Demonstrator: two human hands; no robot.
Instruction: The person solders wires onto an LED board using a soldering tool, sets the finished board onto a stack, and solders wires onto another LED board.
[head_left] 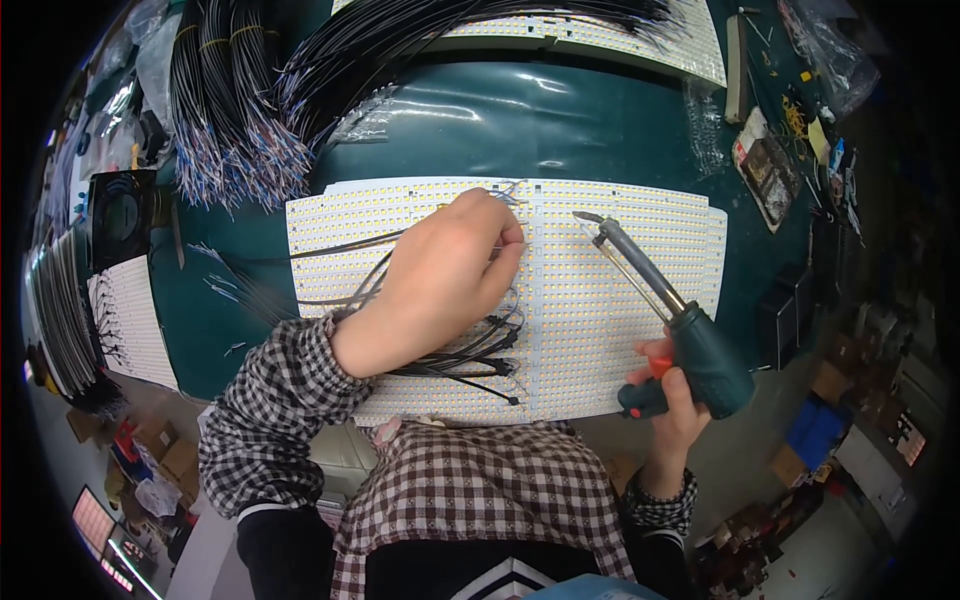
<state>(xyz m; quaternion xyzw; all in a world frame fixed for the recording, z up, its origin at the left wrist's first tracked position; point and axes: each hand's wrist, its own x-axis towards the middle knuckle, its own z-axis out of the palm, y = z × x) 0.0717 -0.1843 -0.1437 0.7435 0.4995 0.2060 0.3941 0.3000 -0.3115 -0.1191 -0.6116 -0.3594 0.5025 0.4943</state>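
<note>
Checked sleeves (290, 410), left hand (440, 280) pinching wire (340, 245) on LED panel (600, 300) (green bench (500, 120)); right hand (672, 395) gripping soldering iron (680, 330).

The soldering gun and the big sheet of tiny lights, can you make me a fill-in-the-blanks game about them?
1. The right hand holds a dark green soldering ____ with an orange trigger.
2. The left hand presses thin wires onto the white LED ____ sheet.
3. The wires under the left hand are mostly ____ in colour.
4. The sleeves have a ____ pattern.

Missing words: gun; strip; black; checked
</note>
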